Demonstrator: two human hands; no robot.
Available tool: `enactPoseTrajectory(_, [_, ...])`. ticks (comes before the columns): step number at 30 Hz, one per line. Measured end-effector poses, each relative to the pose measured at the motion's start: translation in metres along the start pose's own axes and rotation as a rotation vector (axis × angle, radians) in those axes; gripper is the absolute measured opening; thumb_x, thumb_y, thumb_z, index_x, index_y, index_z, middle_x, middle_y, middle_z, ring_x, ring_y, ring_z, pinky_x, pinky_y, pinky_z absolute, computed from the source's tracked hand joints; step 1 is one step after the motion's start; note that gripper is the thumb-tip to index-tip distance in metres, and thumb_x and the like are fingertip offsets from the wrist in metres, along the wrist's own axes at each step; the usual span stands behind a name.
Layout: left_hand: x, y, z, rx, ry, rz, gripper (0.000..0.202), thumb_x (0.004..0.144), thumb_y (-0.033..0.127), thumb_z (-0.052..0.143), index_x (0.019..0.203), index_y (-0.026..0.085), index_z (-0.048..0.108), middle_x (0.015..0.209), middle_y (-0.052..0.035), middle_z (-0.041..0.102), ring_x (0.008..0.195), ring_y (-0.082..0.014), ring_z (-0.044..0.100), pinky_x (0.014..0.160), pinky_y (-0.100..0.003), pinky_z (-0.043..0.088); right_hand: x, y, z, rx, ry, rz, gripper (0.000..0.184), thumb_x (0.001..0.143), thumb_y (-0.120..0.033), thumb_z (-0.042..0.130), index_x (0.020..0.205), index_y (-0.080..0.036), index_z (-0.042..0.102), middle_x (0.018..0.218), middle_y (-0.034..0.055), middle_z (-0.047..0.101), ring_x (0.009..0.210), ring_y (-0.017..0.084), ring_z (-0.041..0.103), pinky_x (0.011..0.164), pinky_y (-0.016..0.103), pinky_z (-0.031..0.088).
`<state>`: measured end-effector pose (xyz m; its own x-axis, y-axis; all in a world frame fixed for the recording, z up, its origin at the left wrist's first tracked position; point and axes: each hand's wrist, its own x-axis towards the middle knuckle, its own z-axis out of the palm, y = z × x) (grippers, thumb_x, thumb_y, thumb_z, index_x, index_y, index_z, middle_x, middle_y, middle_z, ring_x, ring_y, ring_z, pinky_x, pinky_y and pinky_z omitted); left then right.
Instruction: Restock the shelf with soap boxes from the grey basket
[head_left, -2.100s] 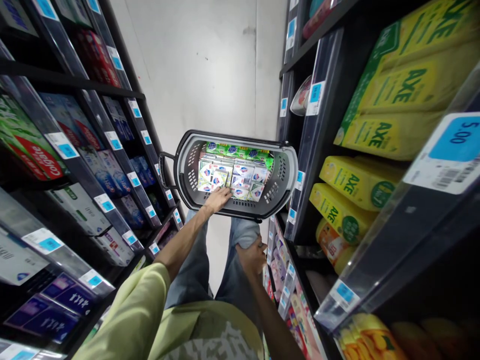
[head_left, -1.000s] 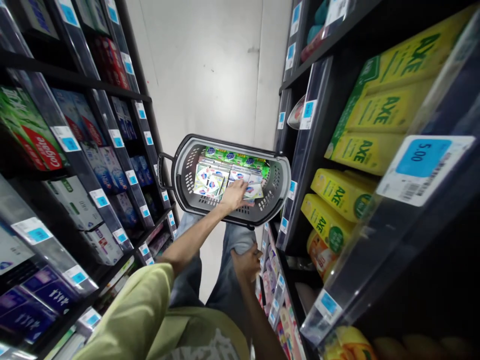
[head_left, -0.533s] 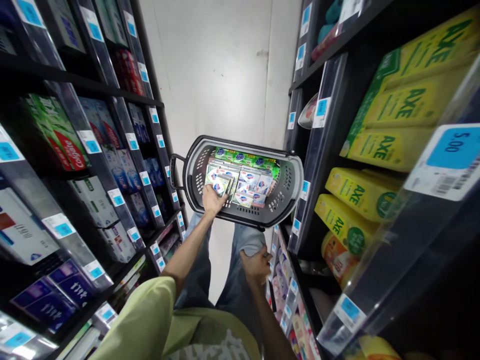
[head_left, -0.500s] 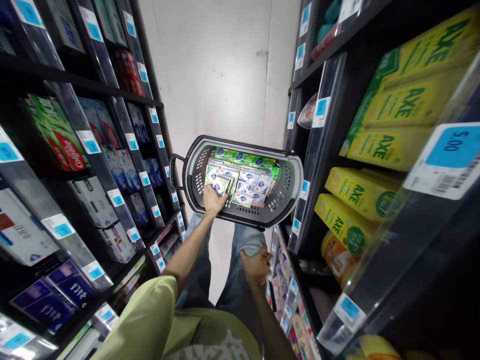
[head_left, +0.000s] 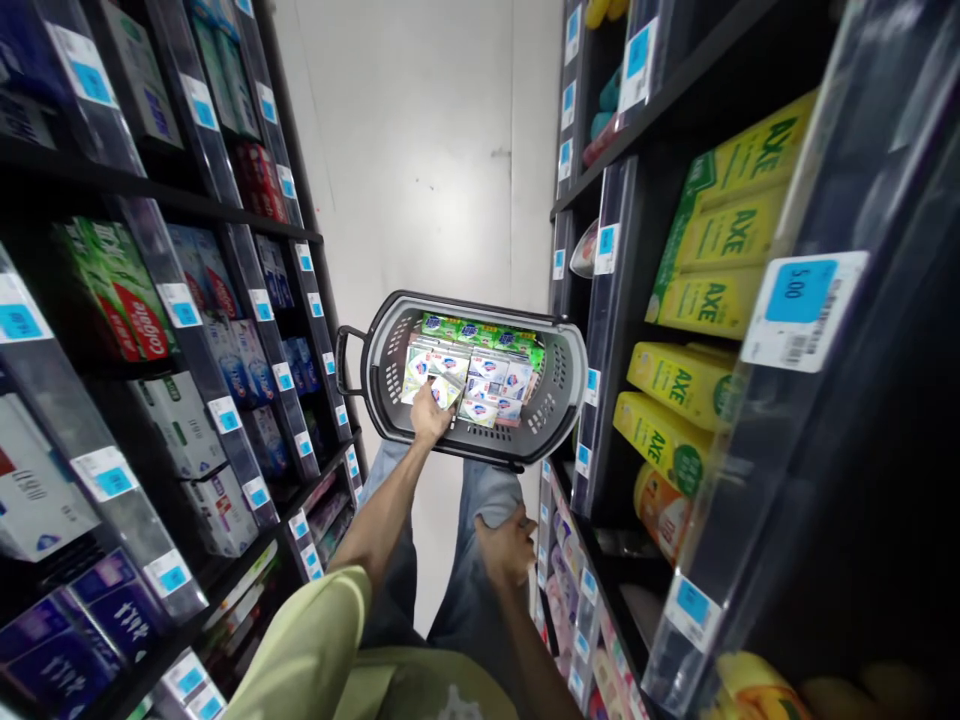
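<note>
A grey shopping basket (head_left: 559, 400) with a black rim sits in front of my knees. Inside it, my left hand (head_left: 430, 415) is closed on a small soap box (head_left: 448, 392), held tilted above other boxes on the left side. To its right are stacked soap boxes (head_left: 491, 385) with white, pink and green fronts. A row of green packages (head_left: 480, 330) lines the far wall of the basket. My right hand (head_left: 508, 545) rests on my right knee, thumb apart and fingers loosely bent, with nothing seen in it.
At left, dark shelves hold toothpaste boxes (head_left: 142, 310) and white cartons (head_left: 180, 425). Yellow AXE bottles (head_left: 675, 385) stand on the right shelf behind a clear price strip (head_left: 802, 310). The pale floor (head_left: 420, 130) runs ahead between the shelves.
The view has shifted, so the basket appears slightly lower and farther left. My left hand still holds the soap box, now lying flatter over the left boxes. My right hand stays on the knee.
</note>
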<state>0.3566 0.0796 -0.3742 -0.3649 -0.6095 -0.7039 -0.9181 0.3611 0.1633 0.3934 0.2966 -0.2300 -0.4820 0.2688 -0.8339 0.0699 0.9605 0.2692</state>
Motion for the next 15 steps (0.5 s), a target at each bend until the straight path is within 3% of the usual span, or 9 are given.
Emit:
enactPoseTrajectory(4, [-0.024,-0.027,-0.021,0.033,-0.13,0.14,0.065,0.074,0.024,0.079,0.133,0.018,0.053,0.128,-0.0152,0.066,0.122,-0.0315,0.062,0.1,-0.041,0.053,-0.011,-0.005,0.01,0.027,-0.003,0.002,0.07,0.088,-0.053,0.058,0.144,-0.015,0.039,0.121,0.0236,0.058,0.099,0.041,0.07,0.078,0.049,0.056])
enactPoseTrajectory(9, [-0.059,-0.063,-0.06,0.074,-0.174,0.198,0.064,0.069,0.014,0.075,0.13,0.018,0.057,0.122,-0.0133,0.068,0.12,-0.0319,0.062,0.1,-0.041,0.053,-0.027,-0.01,0.023,0.075,-0.049,-0.015,0.065,0.09,-0.054,0.052,0.142,-0.017,0.04,0.123,0.0245,0.058,0.102,0.042,0.071,0.085,0.054,0.057])
enactPoseTrajectory(12, [-0.088,-0.079,-0.099,0.095,-0.198,0.203,0.064,0.066,0.013,0.073,0.128,0.02,0.06,0.125,-0.0121,0.068,0.122,-0.0312,0.062,0.102,-0.04,0.053,-0.045,-0.006,0.019,0.109,-0.087,-0.045,0.062,0.092,-0.054,0.046,0.143,-0.018,0.043,0.124,0.0252,0.059,0.105,0.042,0.073,0.087,0.053,0.058])
enactPoseTrajectory(15, [-0.131,-0.084,-0.161,0.091,-0.19,0.211,0.063,0.064,0.012,0.073,0.125,0.025,0.062,0.125,-0.0079,0.07,0.121,-0.0274,0.065,0.101,-0.036,0.054,-0.079,-0.001,-0.007,0.173,-0.149,-0.128,0.053,0.094,-0.051,0.047,0.14,-0.024,0.052,0.121,0.0225,0.064,0.104,0.04,0.074,0.09,0.052,0.058])
